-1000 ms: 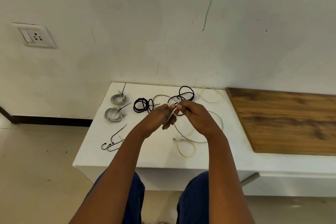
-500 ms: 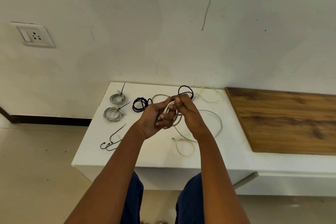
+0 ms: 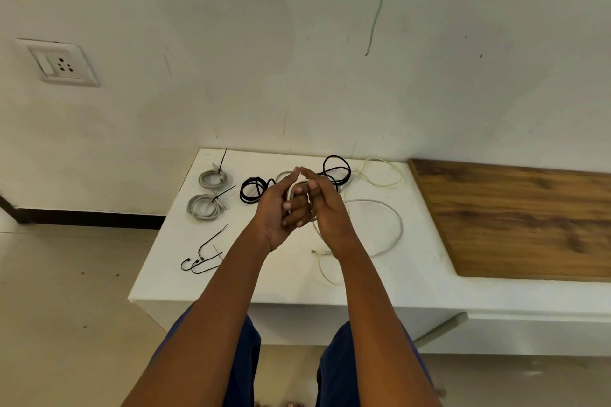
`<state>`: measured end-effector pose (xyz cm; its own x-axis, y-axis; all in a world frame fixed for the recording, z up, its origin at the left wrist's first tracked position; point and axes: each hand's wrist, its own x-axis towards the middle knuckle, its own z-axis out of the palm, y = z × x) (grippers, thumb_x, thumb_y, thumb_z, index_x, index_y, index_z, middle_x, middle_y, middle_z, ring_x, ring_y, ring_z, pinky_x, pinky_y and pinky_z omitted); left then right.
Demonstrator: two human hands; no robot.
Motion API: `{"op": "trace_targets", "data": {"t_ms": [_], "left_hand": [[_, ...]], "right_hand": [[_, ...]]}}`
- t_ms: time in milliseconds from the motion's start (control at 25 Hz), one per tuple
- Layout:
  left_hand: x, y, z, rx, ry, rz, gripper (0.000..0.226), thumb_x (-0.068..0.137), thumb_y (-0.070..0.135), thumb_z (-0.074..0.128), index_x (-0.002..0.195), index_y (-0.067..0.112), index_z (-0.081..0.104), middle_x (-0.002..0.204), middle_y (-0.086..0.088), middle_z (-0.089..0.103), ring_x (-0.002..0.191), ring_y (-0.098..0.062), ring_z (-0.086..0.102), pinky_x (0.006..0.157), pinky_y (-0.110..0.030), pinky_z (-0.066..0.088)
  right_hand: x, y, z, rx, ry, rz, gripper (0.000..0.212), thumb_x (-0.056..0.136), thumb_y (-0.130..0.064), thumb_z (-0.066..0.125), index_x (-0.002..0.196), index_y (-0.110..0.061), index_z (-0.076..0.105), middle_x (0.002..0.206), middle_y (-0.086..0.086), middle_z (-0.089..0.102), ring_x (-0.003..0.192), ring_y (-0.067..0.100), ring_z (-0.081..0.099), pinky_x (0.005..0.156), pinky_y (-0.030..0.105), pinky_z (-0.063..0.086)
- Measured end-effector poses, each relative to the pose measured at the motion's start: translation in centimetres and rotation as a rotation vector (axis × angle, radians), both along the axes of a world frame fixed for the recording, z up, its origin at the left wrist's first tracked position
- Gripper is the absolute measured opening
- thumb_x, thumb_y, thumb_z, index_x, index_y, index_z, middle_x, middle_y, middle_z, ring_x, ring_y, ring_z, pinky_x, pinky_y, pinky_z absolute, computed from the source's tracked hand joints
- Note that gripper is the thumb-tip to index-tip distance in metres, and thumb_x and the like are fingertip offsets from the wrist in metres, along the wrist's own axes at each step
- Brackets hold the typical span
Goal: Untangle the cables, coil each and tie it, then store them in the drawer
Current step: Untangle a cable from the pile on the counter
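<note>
The table (image 3: 264,277) fills the middle of the frame, its far edge against the wall. At its upper left corner lie two tied coils (image 3: 211,179), one behind the other; below them, toward lower left, loose cable ties (image 3: 203,258). A dark cable bundle (image 3: 253,189) lies right of the coils. Both hands, left hand (image 3: 281,208) and right hand (image 3: 327,208), meet above the table's centre, the light cable (image 3: 380,228) looping out to their right. A board (image 3: 515,218) lies on the table's right side. A wall socket (image 3: 61,63) sits upper left.
</note>
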<state>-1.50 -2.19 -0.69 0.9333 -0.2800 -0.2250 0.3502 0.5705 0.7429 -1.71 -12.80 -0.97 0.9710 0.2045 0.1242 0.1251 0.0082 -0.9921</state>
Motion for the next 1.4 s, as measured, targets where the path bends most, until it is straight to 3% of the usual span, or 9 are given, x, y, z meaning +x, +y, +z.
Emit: {"op": "trace_targets", "data": {"t_ms": [160,320,440,640,800,1000,1120,1280,1400], "left_hand": [[-0.1,-1.2,0.5,0.146,0.038,0.214,0.05,0.092,0.037,0.052,0.045,0.019,0.046,0.034,0.004,0.033,0.026,-0.011,0.029,0.036,-0.018,0.032],[-0.2,-1.9,0.9,0.224,0.034,0.399,0.038,0.088,0.026,0.057,0.054,0.012,0.049,0.039,0.004,0.041,0.03,-0.01,0.036,0.033,-0.016,0.029],[-0.3,-2.3,1.0,0.294,0.048,0.502,0.038,0.086,0.025,0.058,0.051,0.012,0.049,0.037,0.003,0.039,0.03,-0.01,0.033,0.033,-0.015,0.026],[-0.5,-2.9,1.0,0.353,0.058,0.666,0.044,0.088,0.025,0.055,0.047,0.011,0.046,0.033,0.003,0.038,0.029,-0.009,0.033,0.032,-0.014,0.026],[-0.6,-3.4,0.7,0.402,0.061,0.782,0.044,0.091,0.026,0.05,0.05,0.011,0.045,0.038,0.003,0.044,0.038,-0.012,0.041,0.04,-0.021,0.035],[-0.3,-3.0,0.2,0.414,0.042,0.705,0.04,0.096,0.035,0.045,0.071,0.006,0.055,0.059,-0.005,0.052,0.048,-0.012,0.044,0.047,-0.021,0.038],[-0.4,-2.9,-0.6,0.652,-0.116,0.637,0.052,0.098,0.048,0.035,0.071,0.01,0.058,0.057,0.004,0.054,0.049,-0.005,0.048,0.051,-0.018,0.039],[-0.6,-2.9,-1.5,1.075,-0.367,0.64,0.038,0.1,0.043,0.032,0.074,0.02,0.047,0.056,0.008,0.048,0.052,-0.002,0.048,0.051,-0.019,0.031],[-0.5,-2.4,-2.5,1.155,-0.422,0.661,0.03,0.101,0.035,0.033,0.077,0.02,0.041,0.059,0.01,0.043,0.055,-0.003,0.043,0.051,-0.021,0.026]], "right_hand": [[0.1,0.4,-0.2,-0.045,-0.113,-0.06,0.045,0.098,0.005,0.03,0.141,-0.005,0.036,0.092,0.01,0.041,0.064,0.001,0.05,0.045,0.012,0.039],[0.1,1.0,-0.4,0.031,-0.114,-0.069,0.042,0.099,0.005,0.03,0.141,0.001,0.032,0.08,0.002,0.041,0.051,-0.002,0.043,0.042,0.011,0.033],[0.2,1.5,-0.7,0.0,-0.085,-0.096,0.033,0.099,0.001,0.034,0.13,0.007,0.043,0.079,-0.017,0.043,0.062,-0.008,0.044,0.062,0.01,0.038],[-0.1,2.0,-0.7,-0.036,-0.132,-0.147,0.038,0.1,0.0,0.031,0.135,-0.009,0.043,0.079,-0.003,0.039,0.056,-0.007,0.045,0.049,0.006,0.037],[0.1,2.0,-1.0,-0.051,-0.147,-0.151,0.028,0.1,-0.007,0.039,0.116,-0.023,0.055,0.078,-0.004,0.04,0.059,-0.003,0.045,0.066,0.014,0.04],[0.2,1.1,-1.3,-0.331,-0.329,-0.217,0.042,0.096,0.001,0.035,0.137,-0.004,0.043,0.092,0.003,0.047,0.087,-0.016,0.044,0.083,-0.002,0.031],[0.3,1.1,-1.1,-0.356,-0.294,-0.263,0.042,0.098,-0.001,0.036,0.139,-0.007,0.042,0.1,0.006,0.05,0.09,-0.006,0.047,0.095,0.016,0.037],[0.1,1.7,-1.0,-0.129,-0.12,-0.275,0.036,0.1,-0.008,0.039,0.135,-0.012,0.047,0.108,0.006,0.053,0.099,0.011,0.052,0.096,0.025,0.041],[-0.1,1.5,-0.9,0.162,0.092,-0.162,0.027,0.101,-0.017,0.038,0.113,-0.023,0.061,0.099,-0.006,0.063,0.083,0.007,0.056,0.073,0.018,0.049]]}}
